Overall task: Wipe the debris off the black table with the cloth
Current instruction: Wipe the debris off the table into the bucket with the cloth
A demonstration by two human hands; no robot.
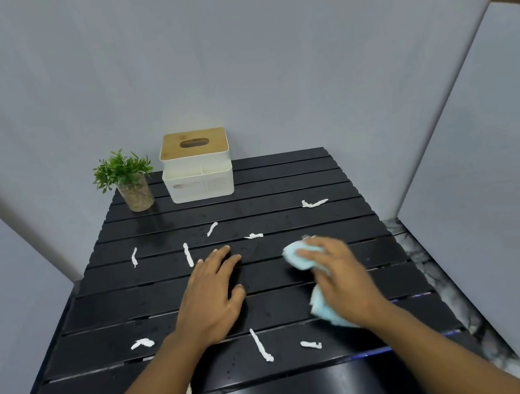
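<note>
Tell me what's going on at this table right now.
A person is wiping a black table with a light blue cloth, held in the right hand on the right side. The left hand rests flat near the middle. White scraps lie scattered over the slats, so most debris remains. A potted plant and a tissue box stand at the far edge.

My left hand [212, 295] lies palm down, fingers straight and a little spread. Beside it, my right hand [335, 276] curls over the cloth [294, 256], gripping it. Both my forearms reach forward.
</note>
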